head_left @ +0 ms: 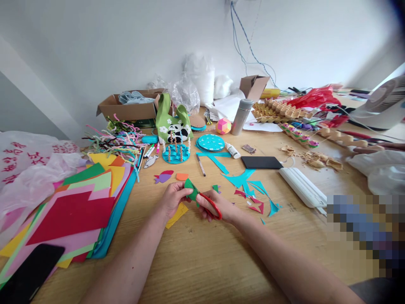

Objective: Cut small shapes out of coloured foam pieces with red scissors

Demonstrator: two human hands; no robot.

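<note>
While red characters (38, 159) mark plastic (23, 202), left hand (174, 196) grips green piece (189, 185), right hand (225, 206) scissors (217, 208).

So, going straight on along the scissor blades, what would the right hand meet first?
Most likely the green piece in the left hand; the scissors overlap it in view, though depth is unclear.

Both hands (172, 197) (225, 203) curled, close together

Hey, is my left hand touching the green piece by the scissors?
Touching. The head view shows the left hand pinching the green piece, thumb against its edge.
</note>
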